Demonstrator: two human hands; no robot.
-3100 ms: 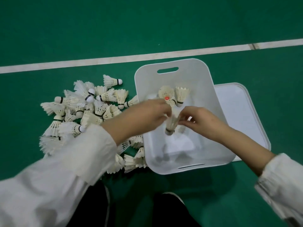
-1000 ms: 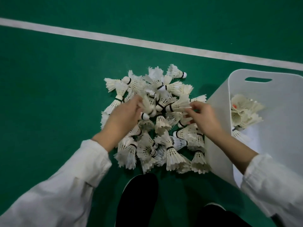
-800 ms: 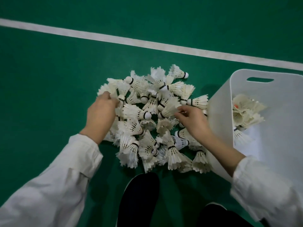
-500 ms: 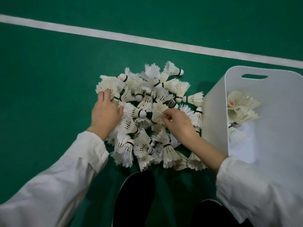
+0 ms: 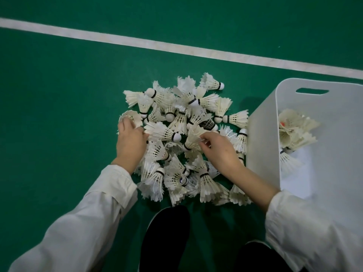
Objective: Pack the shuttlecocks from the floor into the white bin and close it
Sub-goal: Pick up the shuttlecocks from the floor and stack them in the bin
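A heap of white feather shuttlecocks (image 5: 182, 118) lies on the green floor, just left of the open white bin (image 5: 261, 138). Several shuttlecocks (image 5: 294, 132) lie inside the bin against its far wall. My left hand (image 5: 130, 142) rests on the heap's left side, fingers reaching onto a shuttlecock (image 5: 132, 117) at the edge. In the middle of the heap my right hand (image 5: 220, 148) pinches the feather skirt of a shuttlecock (image 5: 193, 137). The bin's lid is out of view.
A white court line (image 5: 176, 48) crosses the green floor behind the heap. My two dark shoes (image 5: 167, 238) stand at the bottom, right in front of the heap. White sleeves cover both forearms.
Both hands left the bin and came over to the heap on the floor. In the last half second my right hand closed its fingertips on one shuttlecock's feathers; my left hand stayed at the heap's left edge.
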